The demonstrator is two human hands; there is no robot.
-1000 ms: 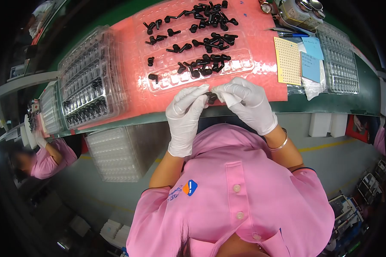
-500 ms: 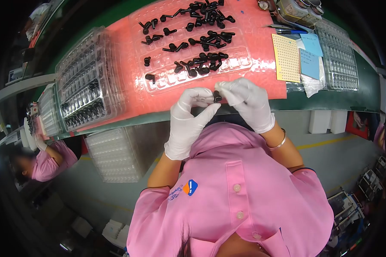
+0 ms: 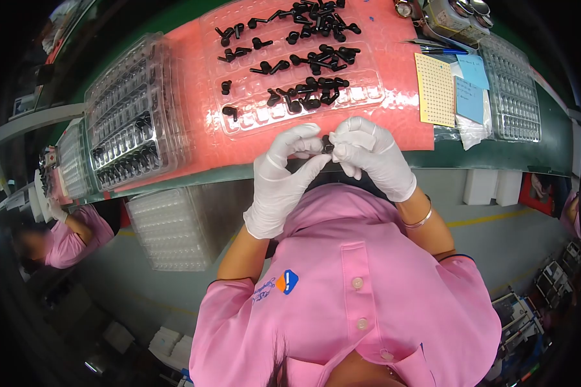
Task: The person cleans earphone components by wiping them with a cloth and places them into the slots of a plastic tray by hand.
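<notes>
A small black earbud sits between my two white-gloved hands, just in front of the table's near edge. My left hand pinches it from the left between thumb and fingertips. From the right, my right hand presses its closed fingertips against the same earbud; any smaller item between those fingers is hidden. Beyond my hands, a clear plastic tray lies on the pink mat, with many loose black earbuds scattered over it in rough rows.
Stacked clear trays, some slots holding black earbuds, stand at the left. A yellow dotted sheet, blue notes and more trays lie right. Below the table is a tray stack. Another person works far left.
My right fingertips have closed in on the earbud and curled more tightly beside it. My left hand keeps its pinch. The whole view has shifted slightly.
</notes>
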